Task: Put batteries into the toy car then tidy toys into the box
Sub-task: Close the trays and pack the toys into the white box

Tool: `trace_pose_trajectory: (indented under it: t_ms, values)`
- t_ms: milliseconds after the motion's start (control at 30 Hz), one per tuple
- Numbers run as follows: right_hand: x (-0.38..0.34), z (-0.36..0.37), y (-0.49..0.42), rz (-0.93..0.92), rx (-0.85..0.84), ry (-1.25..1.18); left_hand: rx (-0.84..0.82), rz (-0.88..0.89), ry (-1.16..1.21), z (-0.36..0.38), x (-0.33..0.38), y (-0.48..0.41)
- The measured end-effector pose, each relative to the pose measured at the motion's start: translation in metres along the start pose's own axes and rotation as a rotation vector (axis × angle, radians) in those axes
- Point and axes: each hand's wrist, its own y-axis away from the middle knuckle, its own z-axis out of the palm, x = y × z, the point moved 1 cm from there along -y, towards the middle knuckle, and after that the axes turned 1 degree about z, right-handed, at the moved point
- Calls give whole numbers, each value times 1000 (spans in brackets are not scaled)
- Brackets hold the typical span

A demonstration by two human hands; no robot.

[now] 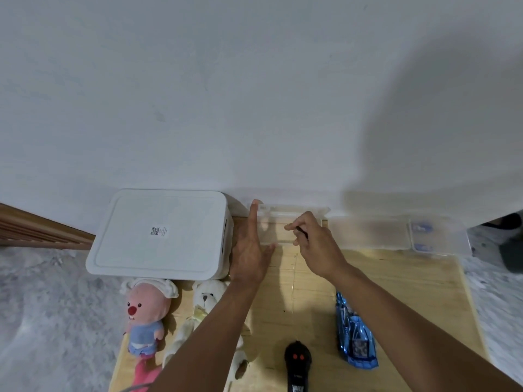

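Note:
A small clear plastic case (278,236) lies open on the wooden board (396,281) by the wall. My left hand (249,250) lies flat against the case's left side, fingers straight and thumb at its front edge. Over the case, my right hand (317,244) pinches a small dark object (302,232); what it is cannot be told. The blue toy car (355,335) lies near my right forearm. A black remote control (297,363) with two red buttons sits at the near edge. The white box (158,236) stands at the left with its lid on.
A pink plush (147,315) and a white bear plush (208,301) lie in front of the white box. Two more clear cases (370,233) sit along the wall at the right, one holding blue items (423,236). Grey carpet surrounds the board.

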Motion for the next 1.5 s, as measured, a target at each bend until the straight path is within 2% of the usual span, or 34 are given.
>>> trace_pose_trajectory:
  t_ms: [333, 600, 1000, 1100, 1233, 1300, 1433, 1500]
  values:
    - [-8, 11, -14, 32, 116, -7, -3, -24, -14, 4, -4, -2]
    - [-13, 14, -9, 153, 408, -91, -5, 7, 27, 0, -1, 0]
    - [-1, 22, -6, 297, 305, 107, -22, -10, 36, -3, 5, 1]
    - [-3, 16, 1, 188, 260, 317, -15, -4, 54, -4, 3, 2]
    - [-2, -2, 20, -124, 537, 432, -11, 67, 95, -5, 5, 5]
    - [2, -14, 23, -197, 581, 506, -15, 93, 103, -5, 4, 5]
    - [4, -31, 15, -207, 462, 683, -28, 107, 107, -8, 5, 10]
    - [6, -32, 12, -235, 430, 696, -27, 106, 77, -10, 6, 13]
